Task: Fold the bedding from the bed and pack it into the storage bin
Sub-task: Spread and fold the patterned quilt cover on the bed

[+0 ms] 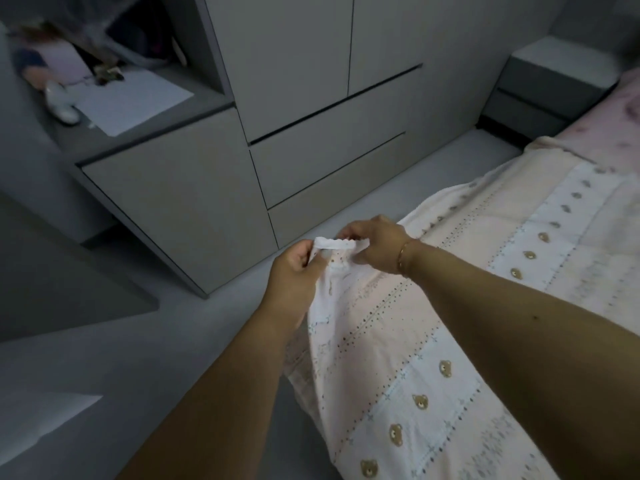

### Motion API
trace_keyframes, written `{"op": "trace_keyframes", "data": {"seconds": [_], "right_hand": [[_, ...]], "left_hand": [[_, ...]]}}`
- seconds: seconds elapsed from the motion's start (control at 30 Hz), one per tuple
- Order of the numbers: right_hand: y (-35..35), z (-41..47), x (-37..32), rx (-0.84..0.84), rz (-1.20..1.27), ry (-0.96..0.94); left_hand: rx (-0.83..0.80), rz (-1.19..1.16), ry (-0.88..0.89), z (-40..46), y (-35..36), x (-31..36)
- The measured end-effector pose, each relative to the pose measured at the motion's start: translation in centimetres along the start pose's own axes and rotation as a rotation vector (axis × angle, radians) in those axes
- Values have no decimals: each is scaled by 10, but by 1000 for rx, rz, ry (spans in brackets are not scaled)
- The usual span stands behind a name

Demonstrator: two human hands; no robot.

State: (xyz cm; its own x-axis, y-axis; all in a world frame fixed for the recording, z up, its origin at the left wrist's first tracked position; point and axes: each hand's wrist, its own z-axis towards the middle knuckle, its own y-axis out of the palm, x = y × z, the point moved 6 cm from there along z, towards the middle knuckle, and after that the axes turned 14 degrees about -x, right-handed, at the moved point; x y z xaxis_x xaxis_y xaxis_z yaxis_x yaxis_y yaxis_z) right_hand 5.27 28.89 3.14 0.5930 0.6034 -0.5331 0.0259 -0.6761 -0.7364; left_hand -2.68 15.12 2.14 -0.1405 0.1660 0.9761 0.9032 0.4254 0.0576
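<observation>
Bedding (450, 306), a pale blanket printed with little bears, lies spread over the bed's edge; my left hand (294, 271) pinches its scalloped corner, and my right hand (377, 244) pinches the same hem just beside it.

Pale pink, bear-printed quilt (433, 341) spread over the bed, scalloped white corner raised off it.

Bare forearms (gold bracelet (401, 257), right wrist).
</observation>
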Motion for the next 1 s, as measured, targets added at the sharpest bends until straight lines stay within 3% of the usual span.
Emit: {"op": "trace_keyframes", "data": {"seconds": [0.1, 0.23, 0.5, 0.7, 0.9, 1.0], "right_hand": [[-20, -33, 11, -87, -345, 76], [-37, -98, 43, -125, -320, 122], [-41, -238, 109, -117, -830, 137], [-48, -342, 165, -159, -673, 129], [-54, -422, 209, -152, -790, 255], [-58, -466, 224, -69, -594, 245]], "left_hand": [[-4, 15, 35, -19, 18, 20], [37, 29, 48, -56, 54, 41], [202, -20, 73, -174, 161, 51], [302, -31, 27, -250, 226, 42], [330, -65, 24, -303, 277, 33], [307, -53, 47, -331, 305, 30]]}}
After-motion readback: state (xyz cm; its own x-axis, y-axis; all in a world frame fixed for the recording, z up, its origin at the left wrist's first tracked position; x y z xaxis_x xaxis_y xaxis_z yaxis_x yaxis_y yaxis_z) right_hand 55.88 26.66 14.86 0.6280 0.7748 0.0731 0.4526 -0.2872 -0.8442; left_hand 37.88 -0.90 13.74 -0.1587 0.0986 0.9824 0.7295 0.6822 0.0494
